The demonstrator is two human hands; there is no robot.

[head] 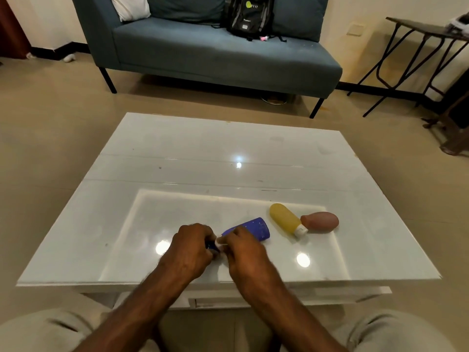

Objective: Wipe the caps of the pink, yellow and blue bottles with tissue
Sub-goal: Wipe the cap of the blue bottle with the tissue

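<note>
While two hands grip one blue bottle (pixel 250 228), two bottles (yellow (pixel 285 218), pink (pixel 322 221)) lie beside.

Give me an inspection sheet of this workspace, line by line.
Surface: glossy white table, light glare spots.
Job's things: blue bottle lying flat, cap end hidden by the hands; yellow bottle lying flat, white cap toward the person; pink bottle lying beside it; a bit of white tissue between the fingers.
Clutter: nothing seen.
Hands: left hand and right hand together at the blue bottle's cap end.
Cables: nothing seen.
Surroundings: blue sofa with black backpack; folding side table at right.
</note>
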